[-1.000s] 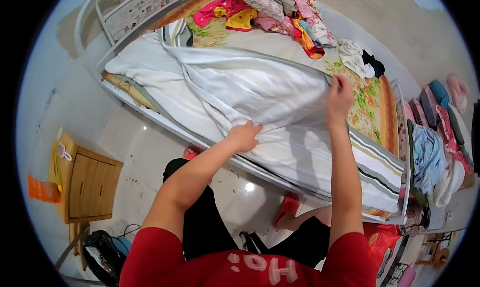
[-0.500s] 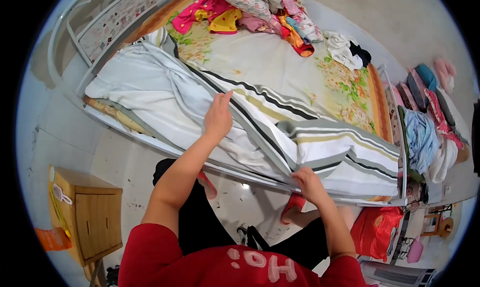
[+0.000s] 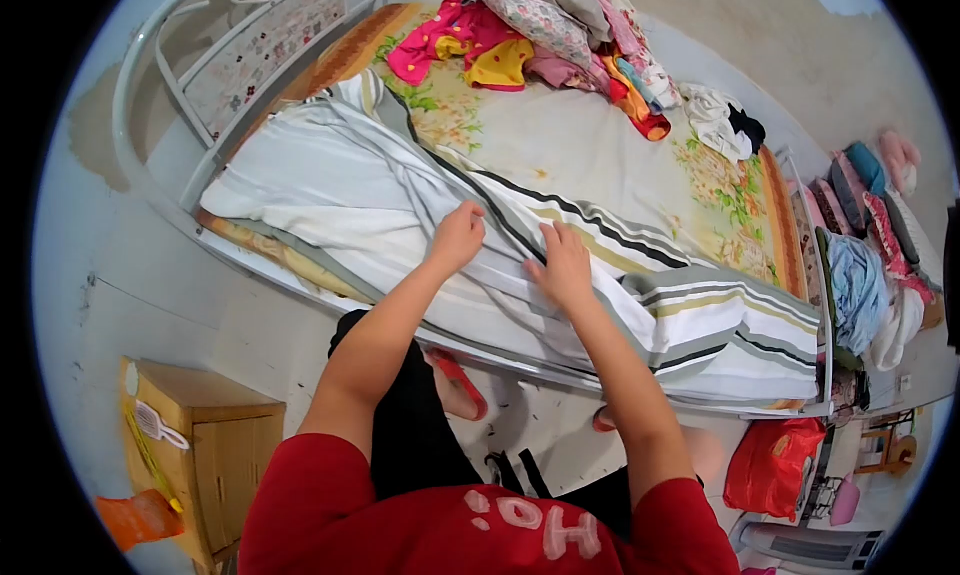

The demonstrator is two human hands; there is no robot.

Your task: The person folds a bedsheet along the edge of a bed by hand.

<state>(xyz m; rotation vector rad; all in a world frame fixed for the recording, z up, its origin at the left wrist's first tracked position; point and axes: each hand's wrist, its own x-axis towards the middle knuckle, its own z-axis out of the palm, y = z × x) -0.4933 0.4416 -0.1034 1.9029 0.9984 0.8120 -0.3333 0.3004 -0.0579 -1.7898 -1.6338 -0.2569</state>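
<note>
A striped sheet (image 3: 500,275), white with black, grey and olive bands, lies folded and wrinkled along the near side of the bed. My left hand (image 3: 458,237) is on its middle, the fingers curled in on the cloth beside a dark band. Just to the right, my right hand (image 3: 562,267) hovers over or lightly touches the same sheet, fingers apart and thumb out. The sheet's right part (image 3: 740,320) is folded back with its stripes up. Beneath it spreads a floral bed cover (image 3: 570,150) with orange borders.
Heaped clothes (image 3: 540,35) lie at the bed's far side, near white and black garments (image 3: 715,120). A white metal headboard (image 3: 250,75) rises at left. On the floor stand a wooden cabinet (image 3: 235,465) and a red bag (image 3: 775,465). More clothes (image 3: 860,285) are piled beyond the footboard.
My right hand has let go of the sheet's near edge and moved up and left, close to my left hand. The view has shifted slightly, so the bed appears further right and lower.
</note>
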